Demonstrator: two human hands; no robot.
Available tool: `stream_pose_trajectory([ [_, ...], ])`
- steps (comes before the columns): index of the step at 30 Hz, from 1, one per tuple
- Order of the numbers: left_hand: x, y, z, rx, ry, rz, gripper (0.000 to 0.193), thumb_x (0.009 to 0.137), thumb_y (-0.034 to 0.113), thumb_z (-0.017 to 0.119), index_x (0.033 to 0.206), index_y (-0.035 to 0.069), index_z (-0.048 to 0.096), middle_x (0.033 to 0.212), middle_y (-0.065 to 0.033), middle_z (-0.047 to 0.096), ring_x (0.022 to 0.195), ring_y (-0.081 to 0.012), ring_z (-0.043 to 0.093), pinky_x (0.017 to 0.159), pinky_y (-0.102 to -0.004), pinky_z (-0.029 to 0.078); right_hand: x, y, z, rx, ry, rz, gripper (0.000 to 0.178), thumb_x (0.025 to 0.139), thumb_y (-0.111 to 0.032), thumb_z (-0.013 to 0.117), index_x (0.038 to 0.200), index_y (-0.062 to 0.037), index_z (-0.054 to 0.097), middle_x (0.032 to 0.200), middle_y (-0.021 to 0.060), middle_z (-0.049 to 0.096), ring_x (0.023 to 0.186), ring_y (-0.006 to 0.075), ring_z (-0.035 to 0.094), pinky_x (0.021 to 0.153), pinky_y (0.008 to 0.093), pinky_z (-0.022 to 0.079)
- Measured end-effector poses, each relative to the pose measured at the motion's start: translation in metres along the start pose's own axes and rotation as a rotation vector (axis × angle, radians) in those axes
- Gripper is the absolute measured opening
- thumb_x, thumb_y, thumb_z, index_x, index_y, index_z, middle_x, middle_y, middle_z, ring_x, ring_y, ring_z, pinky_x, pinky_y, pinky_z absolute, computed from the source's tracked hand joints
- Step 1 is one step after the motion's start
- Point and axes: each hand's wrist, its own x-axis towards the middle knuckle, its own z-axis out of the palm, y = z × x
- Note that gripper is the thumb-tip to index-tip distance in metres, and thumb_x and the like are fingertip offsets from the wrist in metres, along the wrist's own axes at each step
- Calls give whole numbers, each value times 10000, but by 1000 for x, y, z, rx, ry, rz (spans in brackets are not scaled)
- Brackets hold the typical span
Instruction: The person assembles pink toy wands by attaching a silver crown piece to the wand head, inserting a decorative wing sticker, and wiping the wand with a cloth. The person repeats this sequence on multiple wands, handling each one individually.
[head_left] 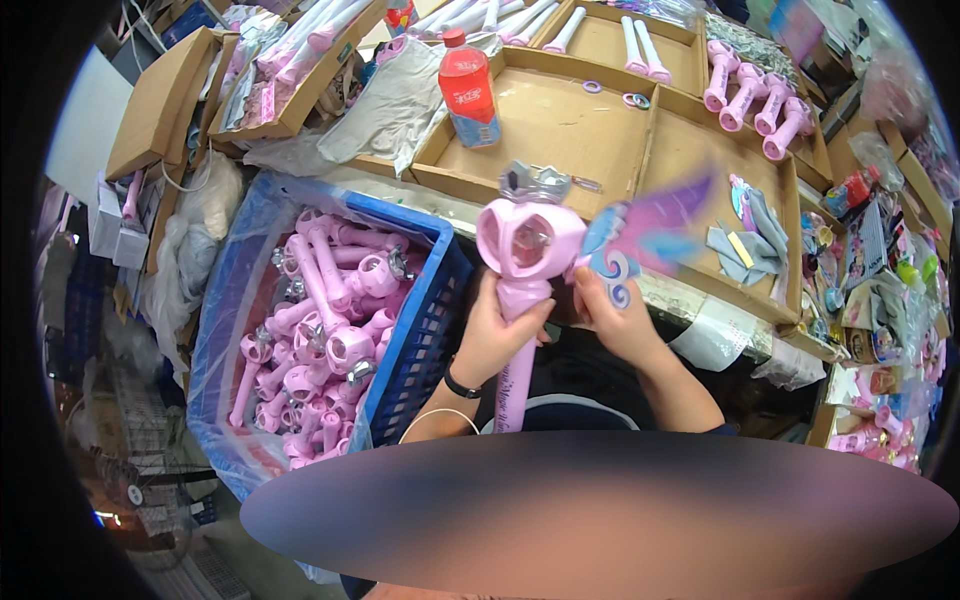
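Note:
My left hand [497, 328] grips the handle of a pink toy wand [527, 243] with a heart-shaped head and a silver crown on top. The wand stands upright in front of me. My right hand [612, 315] pinches a purple and blue wing-shaped piece [650, 230] right beside the wand's head; the piece is blurred. A dark band is on my left wrist.
A blue crate [425, 330] lined with clear plastic holds several pink wands at my left. Cardboard trays [560, 135] lie ahead, with a red-capped bottle [468, 88], more wing pieces [750, 235] and pink wands [755, 98]. Boxes and packaged toys crowd both sides.

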Motion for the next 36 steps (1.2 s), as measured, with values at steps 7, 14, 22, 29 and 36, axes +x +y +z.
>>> stream_pose_trajectory([
  [7, -2, -5, 5, -9, -51, -25, 489, 799, 59, 689, 1175, 12, 380, 886, -78, 581, 645, -98, 603, 533, -230, 502, -15, 27, 12, 0, 191, -53, 333, 1001, -295, 423, 817, -42, 535, 666, 14, 526, 554, 84, 474, 491, 228, 366],
  [14, -7, -9, 16, 141, 16, 63, 493, 786, 66, 689, 1161, 9, 374, 869, -98, 600, 635, -115, 613, 541, -257, 509, -8, 46, 30, -51, 374, -301, 251, 995, -182, 429, 841, -9, 528, 661, 22, 505, 576, 115, 465, 527, 270, 380],
  [22, -4, -14, 12, 210, 15, 43, 517, 799, 73, 674, 1196, 9, 348, 919, -109, 598, 669, -146, 632, 549, -265, 523, -6, 35, 19, -14, 265, -88, 285, 992, -203, 453, 792, -19, 539, 658, 6, 512, 596, 87, 447, 523, 271, 361],
  [29, 18, -32, -20, -338, -51, -96, 421, 861, 174, 621, 1192, 18, 413, 999, -117, 615, 830, -192, 635, 667, -280, 531, -27, -17, 3, 225, -334, 267, 297, 964, -276, 503, 763, -67, 567, 558, -21, 504, 493, 48, 451, 458, 215, 331],
  [36, 14, -43, -42, -538, -205, -106, 889, 746, 824, 367, 1062, 11, 543, 801, -53, 535, 694, -149, 531, 592, -279, 430, -17, 19, 12, 212, 12, 285, 391, 983, -384, 436, 774, -76, 556, 615, 8, 533, 513, 62, 485, 442, 199, 361],
])
